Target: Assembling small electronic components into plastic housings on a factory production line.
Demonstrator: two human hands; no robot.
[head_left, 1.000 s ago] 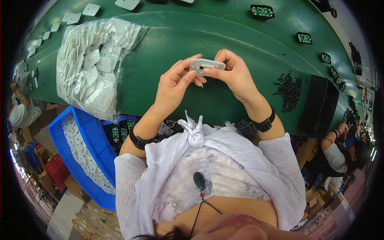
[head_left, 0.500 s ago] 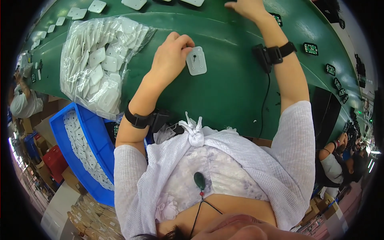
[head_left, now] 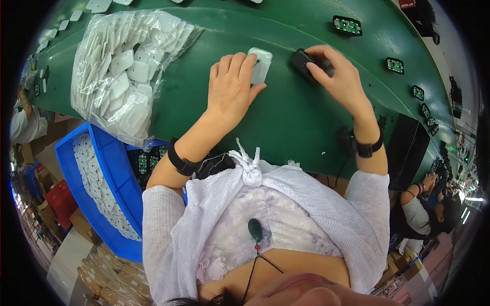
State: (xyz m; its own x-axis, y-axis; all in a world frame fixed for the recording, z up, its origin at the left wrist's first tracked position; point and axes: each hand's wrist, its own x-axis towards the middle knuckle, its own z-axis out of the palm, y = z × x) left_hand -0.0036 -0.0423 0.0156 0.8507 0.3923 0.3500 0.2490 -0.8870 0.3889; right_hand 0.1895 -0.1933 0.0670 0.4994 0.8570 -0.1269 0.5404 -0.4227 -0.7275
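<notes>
My left hand (head_left: 230,87) is at a white plastic plate (head_left: 263,65) with rounded corners, its fingers along the plate's left side and the thumb at the near edge. Those fingers hide part of the plate. To the right, my right hand (head_left: 334,71) grips a small black rectangular case (head_left: 302,63) between thumb and fingers, tilted over the green table (head_left: 291,122). What the case holds inside does not show. A short gap separates case and plate.
A clear bag (head_left: 115,76) of white plates lies at left, above a blue bin (head_left: 102,199) of small white parts. Black cases with green circuit boards (head_left: 347,25) line the right side. A black box (head_left: 408,148) stands at the right edge; a co-worker (head_left: 421,209) sits beyond.
My right hand has come back from the far side of the table with a black case in it. The white plate and my left hand have shifted right, and the fingers now cover more of the plate.
</notes>
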